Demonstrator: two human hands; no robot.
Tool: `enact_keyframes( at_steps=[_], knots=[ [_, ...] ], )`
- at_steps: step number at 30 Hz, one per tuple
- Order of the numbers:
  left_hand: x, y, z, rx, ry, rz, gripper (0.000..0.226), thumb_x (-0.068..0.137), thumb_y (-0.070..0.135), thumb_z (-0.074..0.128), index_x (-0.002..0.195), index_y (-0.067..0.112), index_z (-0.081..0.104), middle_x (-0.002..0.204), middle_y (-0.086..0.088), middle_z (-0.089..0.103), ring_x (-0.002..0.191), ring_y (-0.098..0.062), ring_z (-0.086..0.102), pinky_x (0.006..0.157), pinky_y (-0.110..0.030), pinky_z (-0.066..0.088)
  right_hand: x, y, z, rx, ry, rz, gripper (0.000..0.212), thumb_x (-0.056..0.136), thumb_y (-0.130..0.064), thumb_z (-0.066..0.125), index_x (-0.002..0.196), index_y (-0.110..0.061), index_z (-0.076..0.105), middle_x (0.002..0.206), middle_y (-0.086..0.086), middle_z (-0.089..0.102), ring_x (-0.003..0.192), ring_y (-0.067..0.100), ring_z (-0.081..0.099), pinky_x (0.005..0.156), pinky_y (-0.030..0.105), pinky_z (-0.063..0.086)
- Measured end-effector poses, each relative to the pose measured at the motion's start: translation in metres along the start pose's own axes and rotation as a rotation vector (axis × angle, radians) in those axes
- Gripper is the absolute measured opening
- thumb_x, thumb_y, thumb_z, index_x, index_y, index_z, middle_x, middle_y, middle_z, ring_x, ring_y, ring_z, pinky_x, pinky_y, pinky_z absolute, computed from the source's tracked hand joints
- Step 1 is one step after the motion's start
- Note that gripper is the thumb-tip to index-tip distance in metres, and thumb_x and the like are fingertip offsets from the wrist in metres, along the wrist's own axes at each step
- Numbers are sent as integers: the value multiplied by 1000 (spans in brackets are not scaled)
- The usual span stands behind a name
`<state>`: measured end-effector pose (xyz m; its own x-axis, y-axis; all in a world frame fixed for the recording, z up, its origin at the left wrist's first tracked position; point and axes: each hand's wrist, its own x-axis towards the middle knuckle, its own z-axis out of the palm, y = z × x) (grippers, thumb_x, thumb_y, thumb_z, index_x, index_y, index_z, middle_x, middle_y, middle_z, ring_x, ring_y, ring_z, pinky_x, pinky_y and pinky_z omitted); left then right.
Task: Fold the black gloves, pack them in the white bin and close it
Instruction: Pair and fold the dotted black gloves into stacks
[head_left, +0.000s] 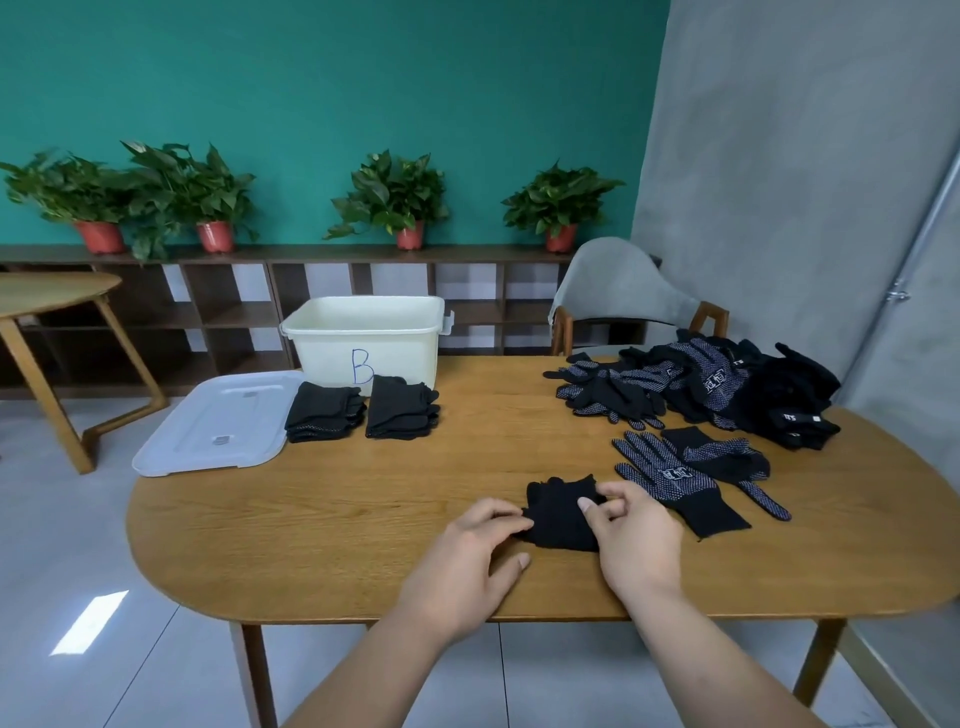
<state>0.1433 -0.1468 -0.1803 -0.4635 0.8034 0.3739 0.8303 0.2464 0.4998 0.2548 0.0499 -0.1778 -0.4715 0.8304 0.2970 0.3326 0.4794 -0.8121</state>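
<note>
A folded black glove (558, 512) lies near the table's front edge. My left hand (475, 558) pinches its left side and my right hand (631, 535) pinches its right side. Just to the right lie two flat dotted gloves (685, 473). A heap of unfolded black gloves (717, 387) fills the far right of the table. Two stacks of folded gloves (324, 413), (402, 408) stand in front of the open white bin (363, 338), marked with a blue B. The bin's white lid (218, 423) lies flat to the left of the stacks.
The wooden table (363, 499) has bare surface in the middle and front left. A grey chair (623, 291) stands behind the table at the right. A second table (52, 296) is off to the left. Potted plants (389, 200) line a shelf at the back.
</note>
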Motion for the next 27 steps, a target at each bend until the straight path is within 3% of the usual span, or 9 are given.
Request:
enact_keyframes(
  at_steps=[5,8,10,12,14,17,22,24,27],
  knots=[
    [0,3,0,72,-71,24,47,106,52,52,150,36,56,155,33,38,140,7,41,117,-20,37,-2,-2,5,-133,44,-3,32,90,-29,81,117,-18,70,89,-7,62,80,11,59,72,26,44],
    [-2,5,0,115,-82,21,51,106,56,47,153,36,51,158,32,35,144,6,37,119,-23,37,-12,-3,8,-254,111,-116,36,98,-37,69,130,-20,65,118,1,58,106,19,52,86,36,49],
    [-2,7,1,151,-88,42,56,107,57,44,158,36,45,164,28,30,151,4,27,125,-23,28,-14,-4,7,-380,85,-208,45,105,-46,51,144,-23,58,142,1,55,129,25,44,99,45,49],
    [-3,11,0,210,-127,78,61,107,59,39,163,35,35,169,23,25,157,1,16,128,-22,15,-12,-5,7,-494,-112,-231,57,109,-53,31,161,-28,36,168,-6,29,154,24,19,119,47,34],
    [-3,14,-1,258,-187,102,66,107,61,36,166,34,28,172,20,20,159,-1,12,128,-22,9,-10,-5,9,-619,-305,-242,62,110,-55,15,167,-31,16,175,-10,3,161,22,-5,129,45,14],
    [-2,13,0,285,-241,114,70,105,65,35,167,33,27,174,17,17,160,-3,9,130,-26,8,-8,-8,11,-699,-404,-209,62,110,-54,10,168,-32,7,175,-8,-6,161,24,-11,130,46,3],
    [-2,12,0,309,-249,137,73,105,66,34,167,29,26,175,17,10,161,-4,2,132,-33,9,-8,-9,10,-683,-379,-207,61,110,-54,10,168,-33,7,175,-9,-5,161,24,-11,131,45,3],
    [-3,13,0,321,-240,160,73,105,66,34,168,31,22,175,19,6,161,-4,-4,131,-32,4,-10,-6,9,-609,-283,-265,58,111,-52,14,166,-34,19,175,-9,6,161,23,-2,130,44,10],
    [-3,14,-1,332,-242,182,69,106,65,32,167,35,19,173,17,16,160,-7,3,131,-34,7,-11,1,8,-478,-170,-330,48,111,-44,30,154,-33,49,166,-6,37,156,22,21,127,43,24]
  ],
)
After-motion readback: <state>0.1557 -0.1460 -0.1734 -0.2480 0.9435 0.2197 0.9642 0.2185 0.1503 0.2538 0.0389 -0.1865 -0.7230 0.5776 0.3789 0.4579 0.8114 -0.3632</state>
